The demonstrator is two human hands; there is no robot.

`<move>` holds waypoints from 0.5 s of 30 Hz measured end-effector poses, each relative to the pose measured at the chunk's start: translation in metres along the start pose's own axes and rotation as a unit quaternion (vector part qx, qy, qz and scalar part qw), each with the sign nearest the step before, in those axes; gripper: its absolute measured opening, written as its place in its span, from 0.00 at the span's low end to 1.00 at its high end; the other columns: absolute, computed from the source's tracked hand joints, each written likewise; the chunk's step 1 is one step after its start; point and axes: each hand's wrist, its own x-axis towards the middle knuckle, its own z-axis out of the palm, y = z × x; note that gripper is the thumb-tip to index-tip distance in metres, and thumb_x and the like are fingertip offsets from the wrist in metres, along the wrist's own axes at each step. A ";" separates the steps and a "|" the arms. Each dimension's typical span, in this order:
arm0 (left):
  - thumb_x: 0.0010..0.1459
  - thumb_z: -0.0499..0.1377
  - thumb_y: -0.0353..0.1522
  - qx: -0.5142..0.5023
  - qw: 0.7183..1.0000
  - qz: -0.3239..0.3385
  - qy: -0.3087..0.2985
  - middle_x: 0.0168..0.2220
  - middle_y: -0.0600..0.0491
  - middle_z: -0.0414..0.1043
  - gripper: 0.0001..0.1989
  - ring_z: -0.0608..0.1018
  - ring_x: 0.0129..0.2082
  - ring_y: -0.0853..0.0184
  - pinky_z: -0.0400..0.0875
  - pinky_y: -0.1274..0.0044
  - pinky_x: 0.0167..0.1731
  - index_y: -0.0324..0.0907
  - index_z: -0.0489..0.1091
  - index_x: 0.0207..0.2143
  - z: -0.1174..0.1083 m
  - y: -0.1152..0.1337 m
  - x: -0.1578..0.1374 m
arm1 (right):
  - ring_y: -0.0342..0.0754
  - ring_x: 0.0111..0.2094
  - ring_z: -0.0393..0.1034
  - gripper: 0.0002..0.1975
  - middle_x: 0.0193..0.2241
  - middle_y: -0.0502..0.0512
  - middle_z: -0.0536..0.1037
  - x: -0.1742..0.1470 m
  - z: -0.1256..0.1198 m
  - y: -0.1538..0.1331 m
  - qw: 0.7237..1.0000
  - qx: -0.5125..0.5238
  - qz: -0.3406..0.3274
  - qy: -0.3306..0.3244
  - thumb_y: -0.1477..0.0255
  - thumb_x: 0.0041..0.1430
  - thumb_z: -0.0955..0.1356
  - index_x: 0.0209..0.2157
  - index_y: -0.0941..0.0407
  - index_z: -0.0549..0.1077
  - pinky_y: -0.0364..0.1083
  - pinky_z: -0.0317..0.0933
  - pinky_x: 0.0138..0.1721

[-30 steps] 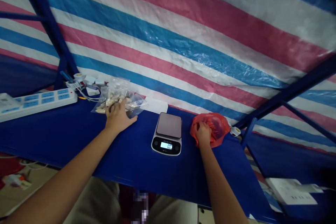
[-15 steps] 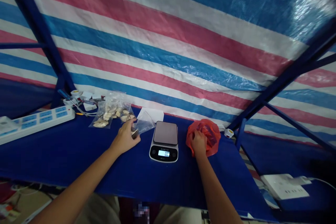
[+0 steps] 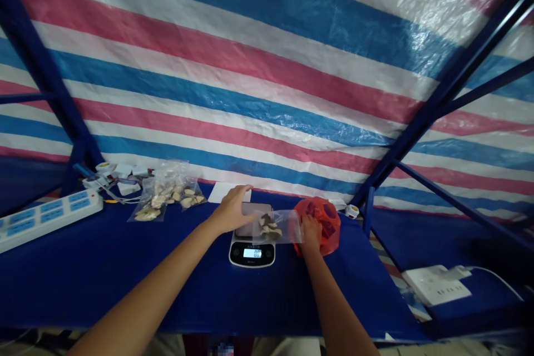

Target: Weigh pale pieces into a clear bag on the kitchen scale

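Observation:
My left hand (image 3: 231, 210) is open over the left part of a kitchen scale (image 3: 251, 256), thumb and fingers spread apart. Just right of its thumb, a clear plastic bag (image 3: 271, 228) of pale and dark dried slices lies over the weighing plate and overhangs its right side. Whether it rests fully on the plate I cannot tell; the display reads 0.0. My right hand (image 3: 311, 232) is closed on the near left side of a crumpled red plastic bag (image 3: 329, 225), its fingertips partly hidden in the folds.
Several clear bags of pale slices (image 3: 167, 192) lie at the back left, beside cables and plugs (image 3: 125, 178). A long power strip (image 3: 50, 217) runs along the left. Behind the scale lies white paper (image 3: 219, 192). Striped sheeting (image 3: 250, 94) and blue frame bars (image 3: 411, 122) enclose the table.
My left hand has moved right, from beside the scale to over it, bringing the small clear bag across and letting go. The right hand stays at the red bag. The camera view has shifted slightly.

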 end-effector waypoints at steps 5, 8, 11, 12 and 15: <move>0.60 0.58 0.37 -0.015 0.998 0.010 0.059 0.54 0.47 0.73 0.17 0.74 0.57 0.56 0.69 0.61 0.58 0.46 0.68 0.52 -0.006 0.000 -0.035 | 0.63 0.55 0.69 0.18 0.53 0.70 0.77 0.016 0.001 -0.017 0.999 -0.009 0.044 0.004 0.67 0.71 0.61 0.49 0.61 0.77 0.56 0.57 0.51; 0.60 0.57 0.38 -0.029 0.988 -0.066 0.139 0.49 0.48 0.76 0.14 0.78 0.51 0.58 0.73 0.63 0.54 0.45 0.70 0.47 -0.004 -0.012 -0.058 | 0.66 0.55 0.68 0.20 0.53 0.72 0.76 0.024 0.004 -0.035 0.998 -0.008 0.056 0.016 0.62 0.69 0.63 0.51 0.62 0.76 0.58 0.57 0.51; 0.60 0.57 0.40 -0.027 0.977 -0.119 0.178 0.46 0.48 0.77 0.14 0.79 0.47 0.58 0.75 0.64 0.50 0.45 0.71 0.45 -0.002 -0.033 -0.081 | 0.65 0.53 0.69 0.19 0.52 0.72 0.76 0.028 0.005 -0.038 0.998 -0.004 0.053 0.023 0.64 0.67 0.63 0.51 0.62 0.76 0.58 0.58 0.50; 0.59 0.57 0.40 -0.021 0.975 -0.129 0.179 0.46 0.48 0.77 0.14 0.80 0.46 0.58 0.75 0.64 0.49 0.45 0.72 0.44 -0.002 -0.040 -0.088 | 0.64 0.53 0.69 0.19 0.52 0.72 0.76 0.027 0.005 -0.033 0.998 -0.003 0.051 0.026 0.66 0.67 0.63 0.51 0.62 0.76 0.58 0.58 0.51; 0.57 0.57 0.41 0.002 0.973 -0.154 0.171 0.43 0.47 0.79 0.14 0.80 0.44 0.56 0.76 0.63 0.47 0.45 0.73 0.42 0.001 -0.056 -0.106 | 0.64 0.53 0.69 0.18 0.51 0.73 0.77 0.021 0.001 -0.005 0.998 0.000 0.049 0.043 0.71 0.67 0.61 0.51 0.63 0.76 0.57 0.57 0.51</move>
